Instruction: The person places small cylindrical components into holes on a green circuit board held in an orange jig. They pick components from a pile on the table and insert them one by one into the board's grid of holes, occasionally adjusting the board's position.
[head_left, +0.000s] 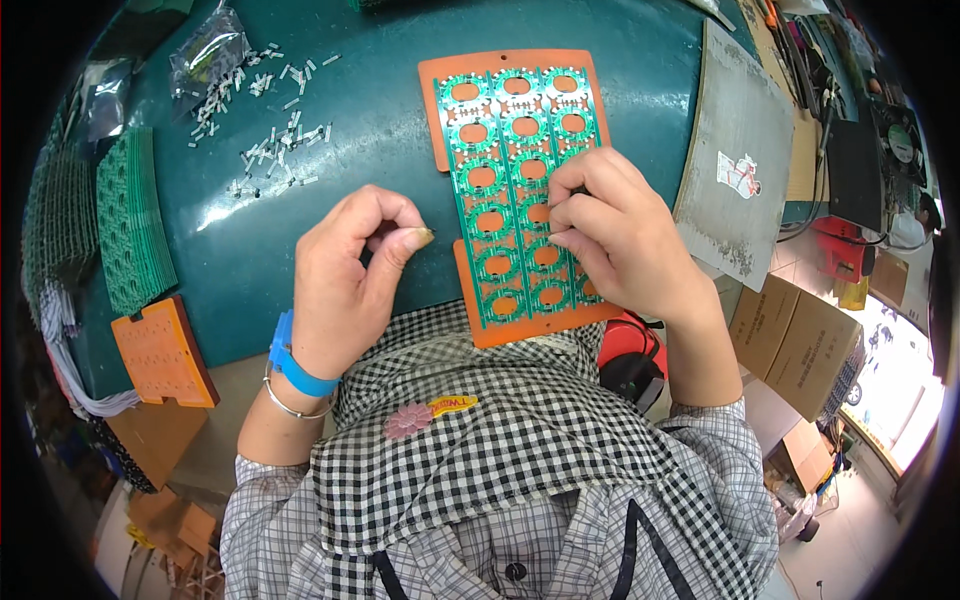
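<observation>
A green circuit board panel [506, 208] with rows of ring-shaped boards lies on an orange fixture plate [530, 333] at the table's front edge. My right hand [630, 235] is over the panel's right side, its fingers closed in a pinch; whatever they hold is hidden. Left of the panel, my left hand [350, 265] is closed too, thumb pressed to the bent index finger. Something small and dark may show at its fingertips, too small to name. Loose small white parts with thin leads [285, 155] lie scattered farther away on the table.
A clear plastic bag [210, 55] lies at the far left. Stacked green board panels [135, 220] and another orange plate [165, 350] stand along the left edge. A grey board [735, 150] lies on the right, with a cardboard box [795, 340] below it.
</observation>
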